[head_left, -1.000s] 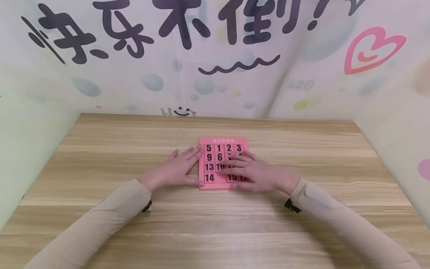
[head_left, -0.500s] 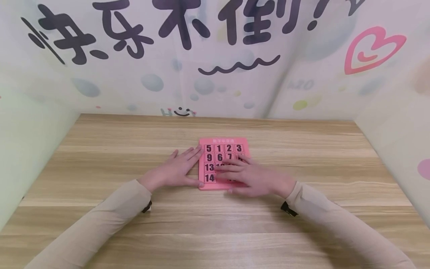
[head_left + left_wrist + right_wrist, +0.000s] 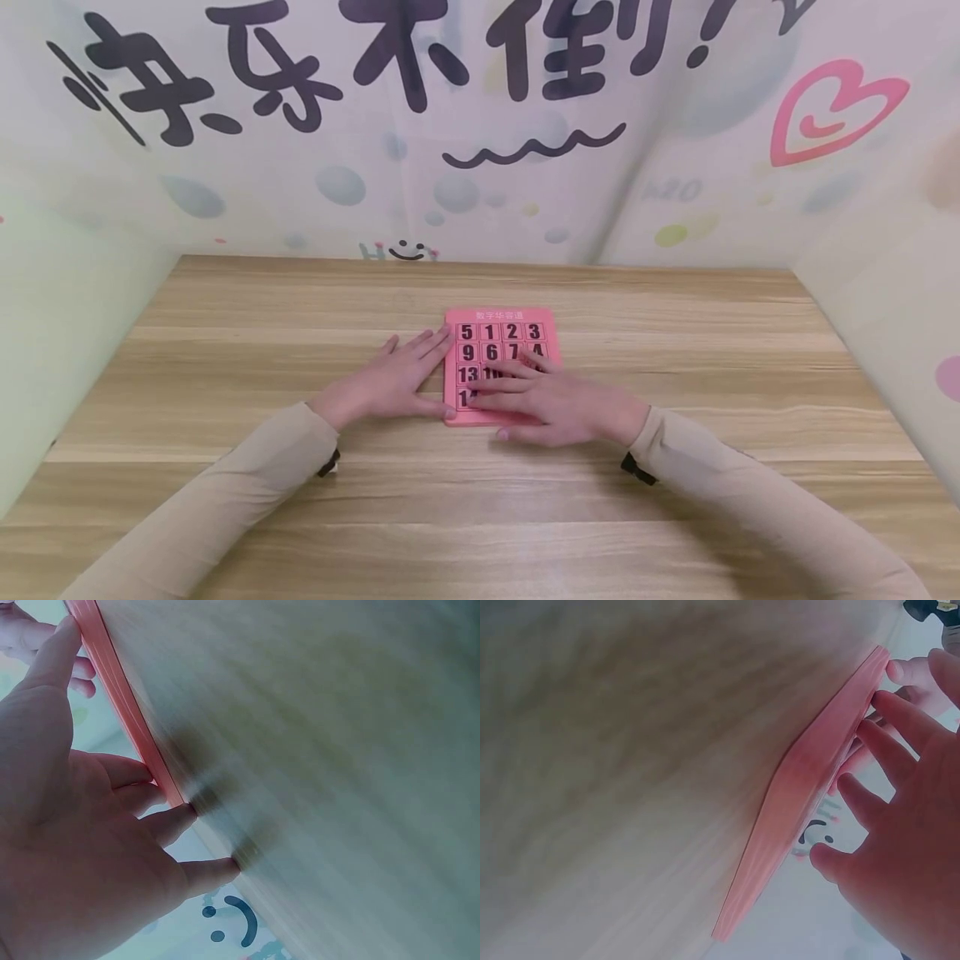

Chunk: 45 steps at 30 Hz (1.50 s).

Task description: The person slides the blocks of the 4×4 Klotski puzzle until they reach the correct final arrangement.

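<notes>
A pink number sliding puzzle (image 3: 450, 371) lies flat on the table. Rows starting 5, 9, 13 and 14 show on its left side. My left hand (image 3: 390, 379) rests along its left side, fingertips near the upper edge and thumb at the lower corner. Its thumb touches the pink side (image 3: 112, 671) in the left wrist view. My right hand (image 3: 570, 404) lies across the lower right tiles with spread fingers, a fingertip on the 14 tile (image 3: 463, 397). Those fingers hide most of the lower tiles. In the right wrist view, its fingertips (image 3: 862, 727) meet the puzzle's top face.
The wood-grain table (image 3: 480, 517) extends around the puzzle. A white printed wall covering (image 3: 300, 183) with large dark characters stands behind it, and pale walls flank both sides. Black straps (image 3: 639, 468) are on the wrists.
My right hand has slid left and nearer across the puzzle, its fingers going from around the 10 tile to the 14 tile. The gap right of 14 is now covered. My left hand stayed put.
</notes>
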### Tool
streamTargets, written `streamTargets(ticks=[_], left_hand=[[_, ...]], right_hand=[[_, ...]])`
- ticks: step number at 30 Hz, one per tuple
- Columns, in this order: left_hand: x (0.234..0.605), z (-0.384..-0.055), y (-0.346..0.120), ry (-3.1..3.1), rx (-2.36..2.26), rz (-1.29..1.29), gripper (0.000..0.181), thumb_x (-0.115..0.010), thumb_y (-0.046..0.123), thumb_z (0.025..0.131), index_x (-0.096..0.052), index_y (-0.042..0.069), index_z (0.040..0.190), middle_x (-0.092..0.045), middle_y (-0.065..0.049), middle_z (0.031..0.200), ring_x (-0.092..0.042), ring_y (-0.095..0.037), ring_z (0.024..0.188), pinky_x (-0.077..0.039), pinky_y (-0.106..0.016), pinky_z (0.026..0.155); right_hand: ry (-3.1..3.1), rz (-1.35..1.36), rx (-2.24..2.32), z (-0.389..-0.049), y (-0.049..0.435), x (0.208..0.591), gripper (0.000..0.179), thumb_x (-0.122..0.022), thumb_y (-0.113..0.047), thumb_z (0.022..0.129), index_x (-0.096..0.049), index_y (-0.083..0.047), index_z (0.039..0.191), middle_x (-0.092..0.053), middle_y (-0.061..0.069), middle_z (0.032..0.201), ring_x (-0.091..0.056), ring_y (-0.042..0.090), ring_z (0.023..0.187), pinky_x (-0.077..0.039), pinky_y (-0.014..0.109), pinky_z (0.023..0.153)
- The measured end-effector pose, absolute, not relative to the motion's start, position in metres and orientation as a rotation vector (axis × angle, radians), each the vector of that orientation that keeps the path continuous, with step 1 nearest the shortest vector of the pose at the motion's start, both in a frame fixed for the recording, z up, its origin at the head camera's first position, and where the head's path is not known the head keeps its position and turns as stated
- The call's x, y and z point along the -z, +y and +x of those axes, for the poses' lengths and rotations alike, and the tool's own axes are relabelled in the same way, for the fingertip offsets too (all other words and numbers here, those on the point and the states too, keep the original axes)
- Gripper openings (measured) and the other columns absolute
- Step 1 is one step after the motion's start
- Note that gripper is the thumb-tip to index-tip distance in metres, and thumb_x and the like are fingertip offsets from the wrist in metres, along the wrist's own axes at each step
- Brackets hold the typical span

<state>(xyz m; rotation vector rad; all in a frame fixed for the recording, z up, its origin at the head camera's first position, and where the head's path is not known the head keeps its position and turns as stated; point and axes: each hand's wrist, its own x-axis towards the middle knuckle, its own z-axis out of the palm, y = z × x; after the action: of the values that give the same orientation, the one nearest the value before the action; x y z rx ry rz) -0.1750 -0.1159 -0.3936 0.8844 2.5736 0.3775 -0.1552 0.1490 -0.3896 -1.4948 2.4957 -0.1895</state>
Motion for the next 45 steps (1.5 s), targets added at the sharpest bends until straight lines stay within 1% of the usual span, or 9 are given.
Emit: streamTargets(ticks=[5,10,17,29,32,39,45], left_hand=[[0.394,-0.175,-0.116,2.579,-0.381,0.888,0.103,-0.06,0.062,0.085,-0.01,0.004,0.154,0.0,-0.01,0.16,-0.006,-0.032,0.145,0.0,-0.06,0.112],[0.394,-0.175,-0.116,2.578,-0.383,0.887,0.103,-0.06,0.062,0.085,-0.01,0.003,0.154,0.0,-0.01,0.16,-0.006,-0.033,0.145,0.0,-0.06,0.112],[0.394,-0.175,-0.116,2.587,-0.382,0.886,0.103,-0.061,0.061,0.085,-0.012,0.003,0.154,-0.003,-0.011,0.16,-0.007,-0.033,0.145,-0.001,-0.061,0.112],[0.394,-0.176,-0.115,2.58,-0.384,0.883,0.103,-0.061,0.061,0.084,-0.011,0.004,0.154,-0.002,-0.01,0.16,-0.006,-0.033,0.145,0.0,-0.06,0.112],[0.394,-0.176,-0.115,2.58,-0.379,0.881,0.104,-0.061,0.062,0.084,-0.01,0.005,0.154,-0.001,-0.009,0.16,-0.006,-0.032,0.145,0.0,-0.06,0.112],[0.396,-0.177,-0.116,2.579,-0.379,0.883,0.104,-0.061,0.062,0.084,-0.009,0.005,0.155,0.001,-0.008,0.16,-0.005,-0.032,0.145,0.001,-0.059,0.113],[0.397,-0.177,-0.116,2.581,-0.376,0.892,0.104,-0.06,0.063,0.084,-0.009,0.006,0.155,0.0,-0.008,0.16,-0.005,-0.032,0.145,0.0,-0.059,0.112]], right_hand=[[2.496,-1.514,0.194,-0.155,0.151,0.39,0.053,-0.042,-0.047,0.1,-0.047,-0.02,0.145,-0.037,-0.001,0.152,-0.019,0.028,0.144,-0.007,0.056,0.115],[2.501,-1.525,0.197,-0.154,0.156,0.391,0.052,-0.043,-0.046,0.101,-0.046,-0.02,0.146,-0.036,-0.001,0.153,-0.018,0.029,0.144,-0.007,0.055,0.115],[2.5,-1.487,0.22,-0.153,0.166,0.393,0.052,-0.042,-0.046,0.101,-0.044,-0.022,0.147,-0.033,-0.003,0.154,-0.017,0.026,0.145,-0.007,0.057,0.115],[2.521,-1.479,0.261,-0.153,0.18,0.393,0.052,-0.045,-0.044,0.1,-0.046,-0.02,0.146,-0.035,-0.002,0.153,-0.02,0.03,0.144,-0.008,0.058,0.115],[2.523,-1.484,0.273,-0.154,0.18,0.393,0.052,-0.045,-0.043,0.1,-0.046,-0.02,0.146,-0.035,-0.002,0.153,-0.02,0.03,0.144,-0.008,0.058,0.114],[2.529,-1.466,0.288,-0.158,0.173,0.391,0.053,-0.043,-0.041,0.101,-0.04,-0.018,0.149,-0.033,0.0,0.154,-0.022,0.028,0.143,-0.01,0.057,0.115],[2.537,-1.486,0.292,-0.164,0.162,0.387,0.05,-0.04,-0.038,0.103,-0.039,-0.02,0.15,-0.033,0.002,0.154,-0.023,0.03,0.143,-0.012,0.056,0.115]])
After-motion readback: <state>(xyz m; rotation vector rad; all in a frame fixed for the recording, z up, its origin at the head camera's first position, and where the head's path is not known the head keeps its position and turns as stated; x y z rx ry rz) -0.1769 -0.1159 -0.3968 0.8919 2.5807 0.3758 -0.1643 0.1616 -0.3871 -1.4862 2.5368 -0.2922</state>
